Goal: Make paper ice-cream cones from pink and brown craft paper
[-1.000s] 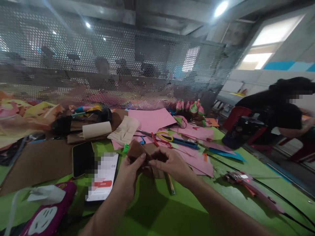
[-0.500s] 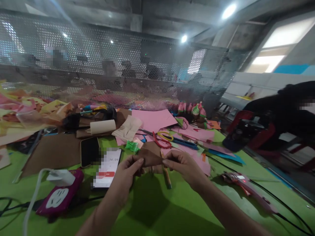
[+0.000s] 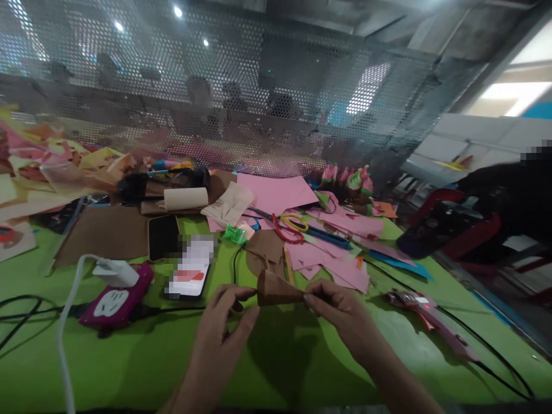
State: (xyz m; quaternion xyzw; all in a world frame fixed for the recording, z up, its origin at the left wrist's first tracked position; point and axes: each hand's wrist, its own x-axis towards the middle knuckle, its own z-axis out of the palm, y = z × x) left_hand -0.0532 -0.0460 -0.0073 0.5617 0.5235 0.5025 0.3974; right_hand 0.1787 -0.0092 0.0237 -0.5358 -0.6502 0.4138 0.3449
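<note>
Directly behind the work position lie a brown paper piece (image 3: pixel 265 246) and a pencil (image 3: pixel 288 267). Beyond them, scissors (image 3: pixel 280 227) with red and yellow handle loops rest beside a blue-handled tool (image 3: pixel 326 236), among pink paper scraps (image 3: pixel 345 269). A green wrapper (image 3: pixel 235 234) lies left of the scissors. Farther back are a large pink sheet (image 3: pixel 278 192) and a pale paper roll (image 3: pixel 186 199). On the left, a dark-screened phone (image 3: pixel 164 237) lies near a lit phone (image 3: pixel 190 276); nearer the edge is a magenta power strip (image 3: pixel 116 302) with a white plug (image 3: pixel 116 272) inserted. On the right, a pink glue gun (image 3: pixel 435 322) lies with its cord trailing toward the near edge.

The tabletop (image 3: pixel 150 362) is green. A perforated screen (image 3: pixel 215 109) stands behind it; a dark-clothed person (image 3: pixel 517 192) is at far right, beside a red chair (image 3: pixel 485 233).

The brown paper cone (image 3: pixel 276 289) is between the hands, above the near part of the tabletop. It lies sideways, wide end left, point right. The right hand (image 3: pixel 340 307) pinches the point between thumb and fingers. The left hand (image 3: pixel 224 322) is at the wide end, thumb and forefinger parted; blur makes fingertip contact with the rim uncertain.
</note>
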